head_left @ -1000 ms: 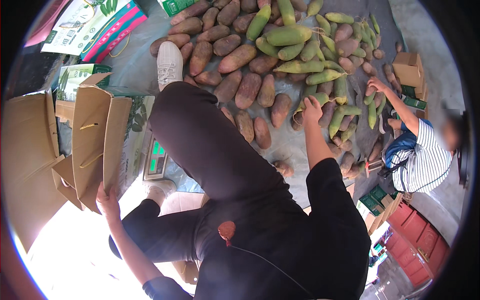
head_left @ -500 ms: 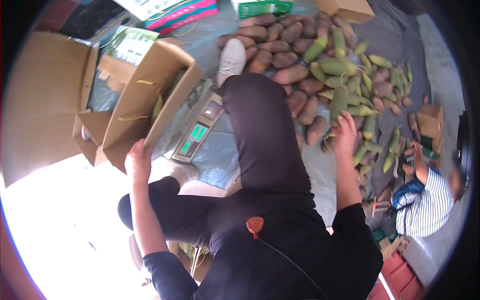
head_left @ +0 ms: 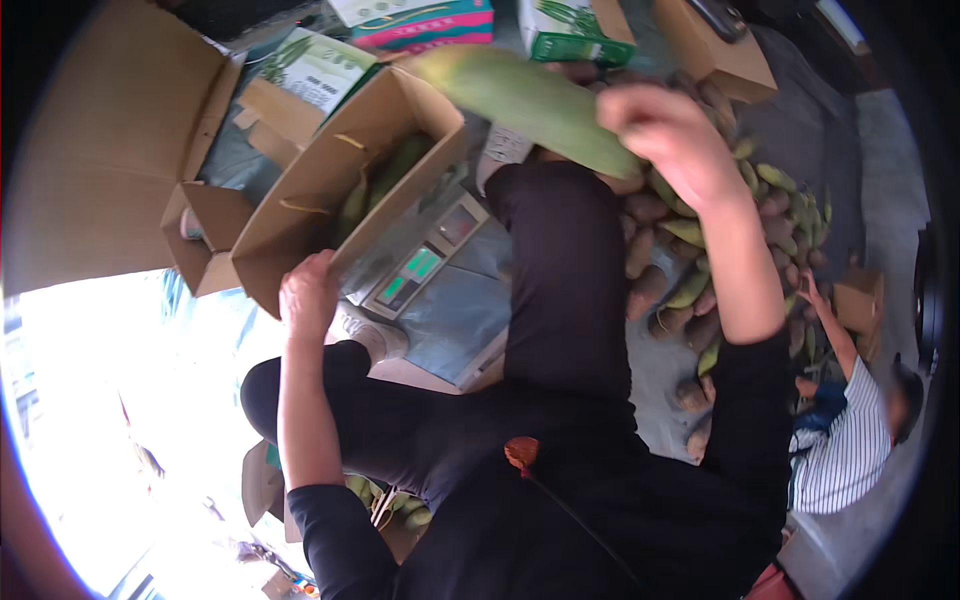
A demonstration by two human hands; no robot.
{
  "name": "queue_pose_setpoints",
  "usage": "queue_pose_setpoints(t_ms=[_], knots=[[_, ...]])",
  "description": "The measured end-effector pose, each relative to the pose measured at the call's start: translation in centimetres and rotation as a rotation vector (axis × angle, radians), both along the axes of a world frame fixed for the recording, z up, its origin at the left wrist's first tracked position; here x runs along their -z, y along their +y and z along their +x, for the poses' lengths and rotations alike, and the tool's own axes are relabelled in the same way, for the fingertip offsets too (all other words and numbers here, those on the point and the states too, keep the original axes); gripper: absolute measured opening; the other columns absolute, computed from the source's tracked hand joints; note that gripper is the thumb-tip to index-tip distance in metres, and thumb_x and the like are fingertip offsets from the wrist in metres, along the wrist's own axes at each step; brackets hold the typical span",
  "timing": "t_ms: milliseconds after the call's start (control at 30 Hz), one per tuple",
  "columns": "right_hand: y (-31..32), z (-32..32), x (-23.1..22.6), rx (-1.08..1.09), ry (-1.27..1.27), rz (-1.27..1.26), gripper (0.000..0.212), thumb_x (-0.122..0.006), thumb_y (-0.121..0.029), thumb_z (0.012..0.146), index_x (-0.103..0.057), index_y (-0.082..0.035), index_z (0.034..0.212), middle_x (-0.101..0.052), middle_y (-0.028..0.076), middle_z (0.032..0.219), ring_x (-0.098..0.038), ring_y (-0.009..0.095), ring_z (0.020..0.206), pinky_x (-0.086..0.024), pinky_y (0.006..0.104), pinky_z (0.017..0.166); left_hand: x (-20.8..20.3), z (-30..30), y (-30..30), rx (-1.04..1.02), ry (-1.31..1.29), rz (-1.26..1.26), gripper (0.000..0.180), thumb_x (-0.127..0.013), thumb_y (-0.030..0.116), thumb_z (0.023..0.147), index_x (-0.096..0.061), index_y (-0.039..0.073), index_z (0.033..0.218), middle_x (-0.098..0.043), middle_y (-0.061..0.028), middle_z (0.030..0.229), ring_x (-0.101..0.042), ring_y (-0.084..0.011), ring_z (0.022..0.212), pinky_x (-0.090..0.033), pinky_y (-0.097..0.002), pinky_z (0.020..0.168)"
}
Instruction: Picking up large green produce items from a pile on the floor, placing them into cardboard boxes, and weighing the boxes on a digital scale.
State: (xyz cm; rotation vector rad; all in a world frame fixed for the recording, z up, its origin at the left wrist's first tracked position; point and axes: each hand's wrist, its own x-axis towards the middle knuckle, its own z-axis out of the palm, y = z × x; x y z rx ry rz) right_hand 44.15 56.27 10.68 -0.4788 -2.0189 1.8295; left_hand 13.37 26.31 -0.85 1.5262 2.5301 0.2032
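"Green and long, that big radish (head_left: 530,105) is in the right hand (head_left: 672,135). In the head view, the fingers hold one end, and the rest sticks out to that hand's left."

"And the left hand (head_left: 308,292)?"

"It's curled on the near edge of the brown box (head_left: 320,165). The top is open, and the scale (head_left: 405,270) is just right of that hand."

"How would you do this bit well?"

"I'd keep the left hand snug, so the box doesn't tip. The radish looks heavy, so I'd hold it nearer its middle and go slow. Its far end seems close to the box's far edge, and a bump could bruise it."

"What's hard to see?"

"The right hand is blurry, so I can't tell how tight it squeezes. Some left fingers hide behind the box. Green things (head_left: 400,165) lie inside, ahead of the left hand, but it's too dark to count them. Left of that hand it's very bright, and the big cardboard flap (head_left: 110,160) farther ahead gets cut off."
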Motion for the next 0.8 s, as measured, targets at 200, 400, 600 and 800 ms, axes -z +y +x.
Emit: queue_pose_setpoints(t_ms=[200, 400, 600, 800], knots=[[0.7, -10.6, 0.1, -0.142, -0.114, -0.261, 0.017, -0.047, -0.014, 0.094, -0.056, 0.0, 0.09, -0.058, 0.002, 0.074, -0.057, 0.007, 0.062, -0.042, 0.0199, 0.054, -0.6, -0.2, -0.3, -0.019, -0.009, 0.043, 0.028, -0.064, 0.008, 0.076, -0.061, 0.008, 0.104, -0.064, -0.0151, 0.097, -0.061, -0.0364, 0.089, -0.048, -0.0444, 0.076], [2.3, -4.2, 7.5, 0.253, -0.123, -0.082, 0.028, -0.055, -0.022, 0.093, -0.061, -0.006, 0.114, -0.066, 0.005, 0.099, -0.062, 0.011, 0.082, -0.047, 0.0221, 0.065, -0.6, -0.1, 0.2, 0.017, -0.035, 0.039, 0.027, -0.063, 0.007, 0.076, -0.06, 0.006, 0.103, -0.063, -0.0169, 0.097, -0.061, -0.0375, 0.089, -0.048, -0.0436, 0.075], [-0.9, 9.3, 19.6, 0.73, -0.372, -0.268, 0.021, -0.058, -0.014, 0.085, -0.064, -0.001, 0.1, -0.062, 0.003, 0.081, -0.058, 0.011, 0.069, -0.045, 0.0247, 0.058, -0.7, 0.5, 0.7, -0.055, -0.142, -0.01, 0.022, -0.057, 0.009, 0.08, -0.059, 0.003, 0.101, -0.063, -0.0175, 0.094, -0.06, -0.0388, 0.088, -0.047, -0.0423, 0.074], [-4.2, 21.7, 29.8, 1.108, -0.696, -0.489, 0.02, -0.058, -0.007, 0.078, -0.066, -0.002, 0.096, -0.063, 0.008, 0.074, -0.058, 0.016, 0.055, -0.045, 0.0279, 0.05, 0.3, 0.0, 0.3, -0.022, -0.2, 0.043, 0.024, -0.055, 0.001, 0.08, -0.059, 0.002, 0.103, -0.063, -0.0182, 0.091, -0.062, -0.0348, 0.085, -0.047, -0.0362, 0.076]])
